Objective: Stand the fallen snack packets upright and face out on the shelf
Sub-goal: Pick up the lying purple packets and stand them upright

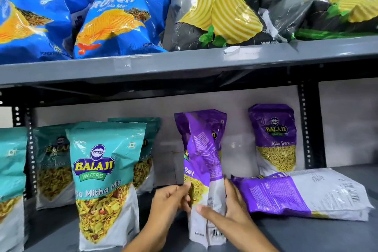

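Observation:
A purple Aloo Sev packet (204, 161) stands on end at the middle of the lower shelf (306, 235), twisted so that part of its printed back shows. My left hand (171, 200) grips its left edge and my right hand (229, 206) grips its right side near the bottom. Just to the right, another purple packet (302, 194) lies flat, back side up. Behind that one, a third purple packet (275, 139) stands upright and faces out against the back wall. A further purple packet shows behind the held one.
Teal Mitha Mix packets (104, 180) stand upright on the left, several deep. The upper shelf (184, 63) holds blue crisp bags (120, 20) and grey Rumbles bags (216, 10). Black slotted uprights (308, 125) stand at the back.

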Tool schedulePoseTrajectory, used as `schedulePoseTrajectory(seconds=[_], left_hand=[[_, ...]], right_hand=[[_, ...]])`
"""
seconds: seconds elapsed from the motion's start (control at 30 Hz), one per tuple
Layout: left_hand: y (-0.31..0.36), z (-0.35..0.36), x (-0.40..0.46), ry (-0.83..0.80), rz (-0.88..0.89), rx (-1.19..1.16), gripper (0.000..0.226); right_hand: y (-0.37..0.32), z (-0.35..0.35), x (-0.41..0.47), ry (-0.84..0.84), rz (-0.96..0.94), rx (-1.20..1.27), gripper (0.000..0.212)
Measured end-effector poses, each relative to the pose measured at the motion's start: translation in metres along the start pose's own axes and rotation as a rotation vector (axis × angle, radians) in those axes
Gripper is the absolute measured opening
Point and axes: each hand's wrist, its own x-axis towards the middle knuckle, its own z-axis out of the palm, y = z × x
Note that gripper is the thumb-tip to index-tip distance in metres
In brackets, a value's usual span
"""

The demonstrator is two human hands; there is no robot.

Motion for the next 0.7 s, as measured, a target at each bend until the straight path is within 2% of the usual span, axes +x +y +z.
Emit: schedulePoseTrajectory(seconds=[0.07,0.13,0.23,0.3,0.4,0.43,0.53,0.57,0.63,0.7], left_hand=[[-0.002,0.002,0.003,0.026,0.028,-0.043,0.03],[-0.004,0.002,0.01,0.054,-0.02,-0.085,0.028],[-0.001,-0.003,0.016,-0.072,-0.171,-0.074,0.056],[0.002,-0.008,0.016,-0.175,-0.242,-0.03,0.066],[0.003,-0.012,0.02,-0.275,-0.285,0.028,0.084],[0.002,-0.013,0.021,-0.299,-0.28,0.037,0.083],[0.001,-0.008,0.018,-0.34,-0.236,0.082,0.054],[0.0,-0.008,0.017,-0.355,-0.214,0.095,0.045],[-0.001,-0.009,0.011,-0.357,-0.164,0.114,0.041],[-0.004,-0.015,0.01,-0.329,-0.096,0.111,0.052]], right_hand=[[-0.003,0.002,0.0,0.115,-0.056,-0.107,0.112],[-0.003,0.001,0.004,0.168,-0.092,-0.116,0.095],[0.001,-0.009,0.017,0.112,-0.1,-0.061,0.056],[0.002,-0.02,0.023,0.087,-0.074,0.003,0.055],[-0.003,-0.029,0.013,0.186,-0.181,-0.106,0.045],[-0.008,-0.028,0.007,0.187,-0.205,-0.146,0.041],[-0.02,-0.021,-0.003,0.026,-0.227,-0.406,0.068],[-0.022,-0.02,-0.003,0.007,-0.239,-0.489,0.07],[-0.02,-0.023,0.005,0.009,-0.219,-0.516,0.058],[-0.013,-0.032,0.016,-0.007,-0.154,-0.51,0.048]])
